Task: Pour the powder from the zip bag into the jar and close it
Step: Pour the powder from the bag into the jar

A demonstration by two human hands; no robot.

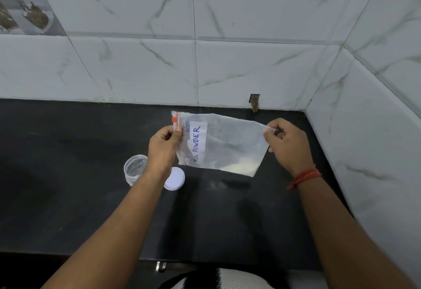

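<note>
Currently the zip bag (227, 143) is held in the air above the dark surface (68, 197), turned sideways with its zip end to the left. Clear plastic, red zip tab at the top left corner, white label hand-lettered "MILK POWDER". A small amount of pale powder (239, 168) sits in the lower right corner of the bag. Left hand (163, 146) pinches the zip end; right hand (288, 144) pinches the opposite edge. Clear jar (134, 169) stands open on the surface below and left of the bag; white lid (175, 178) lies just beside it, under the bag's lower left corner.
</note>
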